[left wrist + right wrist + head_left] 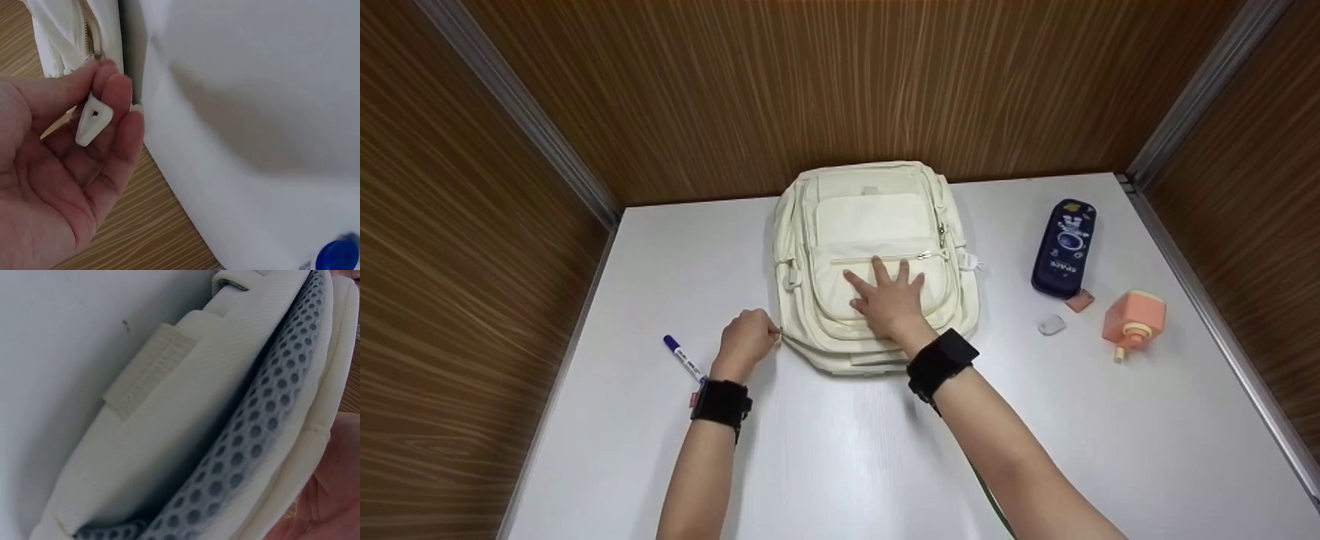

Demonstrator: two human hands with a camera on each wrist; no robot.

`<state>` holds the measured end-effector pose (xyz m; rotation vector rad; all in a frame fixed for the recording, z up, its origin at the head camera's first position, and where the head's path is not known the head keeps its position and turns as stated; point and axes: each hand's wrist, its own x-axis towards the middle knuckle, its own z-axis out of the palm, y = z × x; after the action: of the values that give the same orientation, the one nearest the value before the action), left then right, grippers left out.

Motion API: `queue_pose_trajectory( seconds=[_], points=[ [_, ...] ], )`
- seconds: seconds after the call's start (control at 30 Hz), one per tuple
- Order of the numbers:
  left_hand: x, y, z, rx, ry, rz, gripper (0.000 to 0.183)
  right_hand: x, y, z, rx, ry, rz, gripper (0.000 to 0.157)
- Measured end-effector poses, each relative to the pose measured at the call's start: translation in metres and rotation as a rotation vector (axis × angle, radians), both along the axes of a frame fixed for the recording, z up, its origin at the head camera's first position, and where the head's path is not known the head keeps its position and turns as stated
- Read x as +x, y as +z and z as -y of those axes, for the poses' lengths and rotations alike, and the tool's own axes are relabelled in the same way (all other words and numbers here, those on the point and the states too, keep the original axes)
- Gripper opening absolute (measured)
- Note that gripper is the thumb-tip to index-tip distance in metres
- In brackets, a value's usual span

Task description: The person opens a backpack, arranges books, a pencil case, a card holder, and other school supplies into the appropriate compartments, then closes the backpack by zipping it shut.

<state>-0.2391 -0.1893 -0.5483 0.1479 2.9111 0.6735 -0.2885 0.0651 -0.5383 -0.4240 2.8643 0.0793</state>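
Observation:
A cream backpack (874,217) lies on the white table, front side up. At its lower left side my left hand (746,341) pinches a zipper pull (104,116) between thumb and fingers. The pull's pale loop hangs down over the fingers in the left wrist view, with a stretch of zipper teeth (87,36) just above. My right hand (891,300) rests with fingers spread on the front pocket, below its short zipper. In the right wrist view, grey mesh (256,430) shows at the backpack's bottom edge, and part of my right hand (334,486) is hidden behind it.
A blue-capped marker (686,360) lies beside my left wrist. On the right are a navy pencil case (1063,249), a small orange square piece (1080,301), a small whitish object (1051,324) and an orange pencil sharpener (1134,322). Wood-patterned panels (840,90) border the table.

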Motion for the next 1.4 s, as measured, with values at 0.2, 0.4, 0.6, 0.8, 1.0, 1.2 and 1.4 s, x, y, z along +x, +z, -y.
queue_pose_trajectory(
  seconds=[0.2, 0.4, 0.6, 0.8, 1.0, 1.2, 1.4],
  points=[
    [0.006, 0.002, -0.002, 0.058, -0.069, 0.080, 0.013, 0.001, 0.000, 0.001, -0.006, -0.008, 0.002, 0.056],
    [0.007, 0.003, -0.005, 0.171, -0.139, 0.189, 0.024, 0.001, -0.001, 0.001, -0.024, -0.016, -0.013, 0.056],
    [0.007, 0.005, -0.008, 0.229, -0.233, 0.261, 0.027, 0.000, -0.002, 0.002, -0.022, -0.022, -0.010, 0.056],
    [0.006, 0.009, -0.010, 0.359, -0.293, 0.339, 0.018, 0.000, -0.004, 0.003, -0.004, -0.026, -0.020, 0.055],
    [0.008, 0.013, -0.017, 0.476, -0.387, 0.366, 0.009, 0.000, -0.003, 0.004, -0.015, -0.033, -0.032, 0.055],
    [0.010, 0.011, -0.023, 0.512, -0.451, 0.361, 0.010, 0.000, -0.004, 0.004, -0.035, -0.031, -0.051, 0.056],
    [0.011, 0.007, -0.025, 0.529, -0.472, 0.351, 0.009, 0.000, -0.005, 0.004, -0.025, -0.030, -0.064, 0.056]
  ],
)
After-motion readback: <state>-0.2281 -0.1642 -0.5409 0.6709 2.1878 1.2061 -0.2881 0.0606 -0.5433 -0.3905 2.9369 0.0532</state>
